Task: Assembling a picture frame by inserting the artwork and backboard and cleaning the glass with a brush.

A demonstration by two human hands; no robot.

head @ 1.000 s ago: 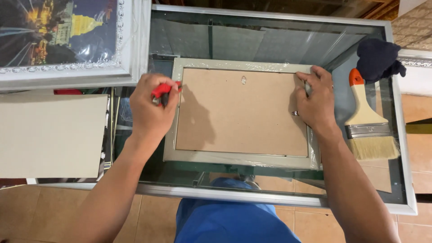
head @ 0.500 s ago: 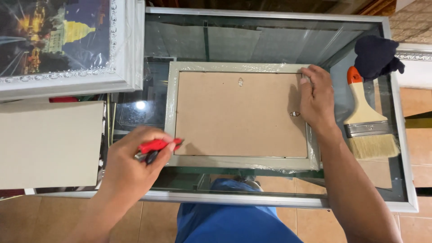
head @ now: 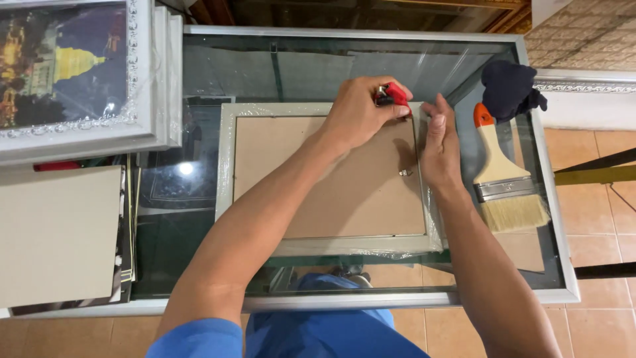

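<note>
Red tool (head: 395,95) in left hand (head: 361,113)

Red tool (head: 392,95); pale grey frame (head: 228,159), brown backing (head: 324,179).

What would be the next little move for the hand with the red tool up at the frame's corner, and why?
Probably pressing the red-handled tool down at the upper right corner of the face-down picture frame. The left hand has it in a closed grip right at that corner, above the brown backing board, while the right hand lies flat on the frame's right edge, seemingly steadying it.
</note>
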